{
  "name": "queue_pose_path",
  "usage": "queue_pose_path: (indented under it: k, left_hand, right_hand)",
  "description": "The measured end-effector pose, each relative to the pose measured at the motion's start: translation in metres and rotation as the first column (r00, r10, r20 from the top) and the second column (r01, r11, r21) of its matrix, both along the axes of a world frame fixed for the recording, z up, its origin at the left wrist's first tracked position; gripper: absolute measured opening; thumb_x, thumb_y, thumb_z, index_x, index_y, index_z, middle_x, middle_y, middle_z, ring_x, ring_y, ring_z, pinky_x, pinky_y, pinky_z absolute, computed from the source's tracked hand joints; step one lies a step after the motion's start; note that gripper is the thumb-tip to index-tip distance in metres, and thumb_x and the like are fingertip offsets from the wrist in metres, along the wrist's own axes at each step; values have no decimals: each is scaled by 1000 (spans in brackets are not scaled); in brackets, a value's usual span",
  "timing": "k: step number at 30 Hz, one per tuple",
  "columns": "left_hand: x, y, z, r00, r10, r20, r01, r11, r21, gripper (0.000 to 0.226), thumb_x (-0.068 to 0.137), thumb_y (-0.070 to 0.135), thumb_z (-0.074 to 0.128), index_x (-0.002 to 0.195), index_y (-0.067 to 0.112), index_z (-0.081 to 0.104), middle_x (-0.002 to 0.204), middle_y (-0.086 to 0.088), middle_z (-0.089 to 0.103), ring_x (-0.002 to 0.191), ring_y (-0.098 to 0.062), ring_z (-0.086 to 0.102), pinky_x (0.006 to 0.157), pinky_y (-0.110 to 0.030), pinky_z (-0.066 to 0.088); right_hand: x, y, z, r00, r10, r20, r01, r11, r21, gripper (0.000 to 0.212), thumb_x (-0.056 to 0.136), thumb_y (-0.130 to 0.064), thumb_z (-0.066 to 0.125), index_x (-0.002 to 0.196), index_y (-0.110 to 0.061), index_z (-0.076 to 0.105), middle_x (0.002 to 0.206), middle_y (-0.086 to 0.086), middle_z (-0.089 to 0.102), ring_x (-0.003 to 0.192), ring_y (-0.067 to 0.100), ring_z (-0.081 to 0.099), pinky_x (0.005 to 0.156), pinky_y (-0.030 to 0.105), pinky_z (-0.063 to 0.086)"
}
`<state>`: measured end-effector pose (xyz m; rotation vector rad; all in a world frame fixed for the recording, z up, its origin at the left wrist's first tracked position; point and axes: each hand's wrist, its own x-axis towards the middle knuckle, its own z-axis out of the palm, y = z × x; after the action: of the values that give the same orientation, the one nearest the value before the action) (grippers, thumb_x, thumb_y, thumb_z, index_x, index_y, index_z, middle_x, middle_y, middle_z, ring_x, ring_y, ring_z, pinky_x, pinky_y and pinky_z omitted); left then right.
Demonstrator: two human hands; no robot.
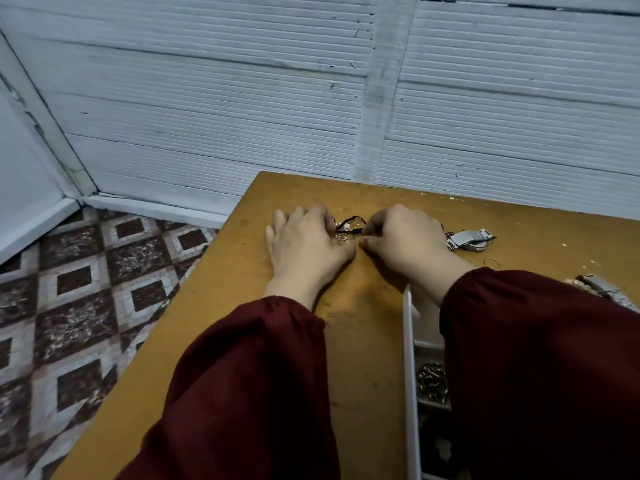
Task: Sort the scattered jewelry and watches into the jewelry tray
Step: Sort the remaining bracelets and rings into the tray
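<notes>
Between your two hands, at the far middle of the worn orange-brown wooden table [363, 341], lies a small tangle: a thin black cord [353, 221] strung with small pale charms, with fine gold-coloured rings [346, 240] just below it.

Your right hand [405, 244] has thumb and forefinger drawn narrow on the cord's right end, pinching it. Your left hand [304, 247] rests with bent fingers on the tangle's left edge; whether it grips anything cannot be told.

The cord's long axis runs left to right, from one hand to the other.

The white plastic jewelry tray [409, 341] lies toward you and to the right, largely hidden under your dark red right sleeve [540, 358]; one compartment shows a heap of metal chain [431, 382].

Your right hand is the nearer to it, so the carry would probably be a pull back toward your body.

A silver metal-banded watch [471, 239] waits just right of that hand.
</notes>
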<state>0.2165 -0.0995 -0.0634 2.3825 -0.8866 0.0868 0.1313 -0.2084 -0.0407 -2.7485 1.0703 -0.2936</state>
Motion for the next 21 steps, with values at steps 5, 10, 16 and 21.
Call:
queue_pose_path:
  k: [5,10,16,21]
  left_hand:
    - [0,0,-1,997,32,-66,-29,998,48,25,66,54,65,75,32,58,109,1,54,124,-32,35,103,-47,29]
    - [0,0,-1,999,37,-36,-35,998,54,27,66,57,66,81,35,63,111,0,54,121,-31,35,99,-43,30]
    - [-3,0,1,998,13,61,-16,998,60,29,71,54,65,90,33,70,109,2,51,110,-24,35,81,-33,20]
    - [-3,-1,0,986,-14,166,1,997,76,29,73,53,62,88,30,71,106,5,53,107,-23,35,81,-34,22]
  right_hand:
    - [5,-3,5,1000,10,-30,-6,993,118,6,80,-32,68,82,-29,63,97,-1,68,100,26,60,83,34,44]
    - [9,-3,4,999,44,-12,-41,981,189,13,74,-28,68,83,-30,60,97,-2,67,97,25,60,83,33,49]
    - [9,-4,4,996,88,-3,-85,973,213,9,76,-25,67,82,-26,61,91,-3,65,93,23,60,81,33,51]
    - [8,-7,2,994,102,40,-109,967,229,9,77,-21,68,83,-22,61,88,-2,63,92,23,61,82,33,50]
